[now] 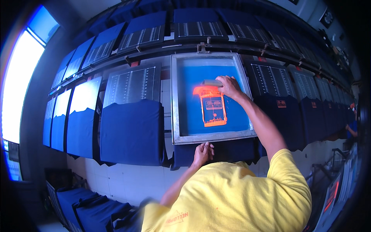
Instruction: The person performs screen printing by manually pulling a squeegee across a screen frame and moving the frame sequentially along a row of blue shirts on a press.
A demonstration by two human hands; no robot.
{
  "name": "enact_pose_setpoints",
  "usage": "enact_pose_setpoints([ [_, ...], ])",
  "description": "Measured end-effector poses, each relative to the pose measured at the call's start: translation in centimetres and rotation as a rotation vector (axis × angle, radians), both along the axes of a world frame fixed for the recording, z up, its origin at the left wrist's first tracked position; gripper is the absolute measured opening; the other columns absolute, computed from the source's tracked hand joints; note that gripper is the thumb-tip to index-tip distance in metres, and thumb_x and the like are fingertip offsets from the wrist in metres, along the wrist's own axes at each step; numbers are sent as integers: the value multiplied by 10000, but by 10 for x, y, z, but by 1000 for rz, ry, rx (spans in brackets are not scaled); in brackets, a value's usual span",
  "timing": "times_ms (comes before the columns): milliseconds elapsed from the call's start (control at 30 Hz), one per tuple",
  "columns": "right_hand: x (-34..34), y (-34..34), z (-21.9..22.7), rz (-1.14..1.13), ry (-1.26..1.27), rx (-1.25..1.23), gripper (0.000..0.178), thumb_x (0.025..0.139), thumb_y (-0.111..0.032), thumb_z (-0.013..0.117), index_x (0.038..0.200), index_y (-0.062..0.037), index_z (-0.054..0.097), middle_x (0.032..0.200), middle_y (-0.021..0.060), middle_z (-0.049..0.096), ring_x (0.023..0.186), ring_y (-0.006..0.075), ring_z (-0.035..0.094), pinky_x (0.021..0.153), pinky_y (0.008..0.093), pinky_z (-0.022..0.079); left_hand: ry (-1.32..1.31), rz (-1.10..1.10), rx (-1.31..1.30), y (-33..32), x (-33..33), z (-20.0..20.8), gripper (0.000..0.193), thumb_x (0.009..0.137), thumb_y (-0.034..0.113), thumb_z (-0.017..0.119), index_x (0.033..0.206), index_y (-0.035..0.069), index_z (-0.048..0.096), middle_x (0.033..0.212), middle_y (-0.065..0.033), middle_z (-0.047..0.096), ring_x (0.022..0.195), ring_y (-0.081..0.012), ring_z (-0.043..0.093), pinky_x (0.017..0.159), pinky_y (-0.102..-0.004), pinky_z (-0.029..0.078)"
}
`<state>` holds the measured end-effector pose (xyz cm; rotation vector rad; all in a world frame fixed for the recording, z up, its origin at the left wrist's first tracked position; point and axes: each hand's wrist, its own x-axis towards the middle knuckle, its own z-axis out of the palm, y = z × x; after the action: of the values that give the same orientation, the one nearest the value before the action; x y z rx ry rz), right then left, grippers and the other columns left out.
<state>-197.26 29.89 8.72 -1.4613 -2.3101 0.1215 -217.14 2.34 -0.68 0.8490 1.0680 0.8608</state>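
My right hand [230, 86] is closed around a grey squeegee [211, 82], reaching over the far half of a screen printing frame [175, 100]. The squeegee's edge meets orange ink [201, 91] on the blue mesh [189, 112]. Below it, orange ink outlines an upright rectangular design with small markings inside. At the frame's near edge is my left hand [203, 153], its fingers curled together. Whatever those fingers may hold is hidden. Beneath the frame, dark blue fabric [228, 152] hangs past the near side.
Rows of boards draped with navy shirts run left and right, including a shirt [131, 129] beside the frame. Some shirts on the right bear a small orange print [281, 104]. A metal rail [154, 49] passes behind. More dark fabric [92, 210] lies low at left.
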Motion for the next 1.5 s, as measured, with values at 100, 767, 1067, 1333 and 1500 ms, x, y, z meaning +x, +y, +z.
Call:
enact_pose_setpoints([
  [100,0,1,-1,48,-20,16,266,760,-136,693,1023,-128,653,1008,55,695,990,275,645,844,438,422,8,9,15,1,0,-1,421,1107,363,373,961,35,593,641,-46,632,437,-117,569,388,-249,392],
  [767,4,-104,8,177,-107,36,383,705,-139,794,1062,-108,659,1026,43,702,996,226,633,810,409,387,-8,37,17,0,2,-2,433,1105,360,383,964,10,596,658,-67,649,446,-133,584,399,-255,403],
  [1067,11,-228,-17,137,-118,-12,640,671,-223,848,1253,-87,619,1309,30,605,1164,215,552,911,417,407,-21,-15,-90,5,-1,7,414,1108,323,380,1008,-1,616,683,-76,665,473,-119,573,423,-238,413],
  [1333,14,-240,-19,161,13,-41,616,809,-385,778,1292,-48,600,1371,78,581,1242,260,530,986,444,419,80,-204,1,8,-16,-8,338,1102,222,387,1068,-23,617,769,-82,693,511,-116,593,463,-245,442],
  [1500,62,-207,-19,-225,196,133,445,909,-306,692,1221,1,618,1286,168,605,1148,347,586,982,459,456,145,-246,-48,9,-40,45,296,1089,212,440,1114,-20,622,804,-86,697,558,-126,632,470,-240,453],
])
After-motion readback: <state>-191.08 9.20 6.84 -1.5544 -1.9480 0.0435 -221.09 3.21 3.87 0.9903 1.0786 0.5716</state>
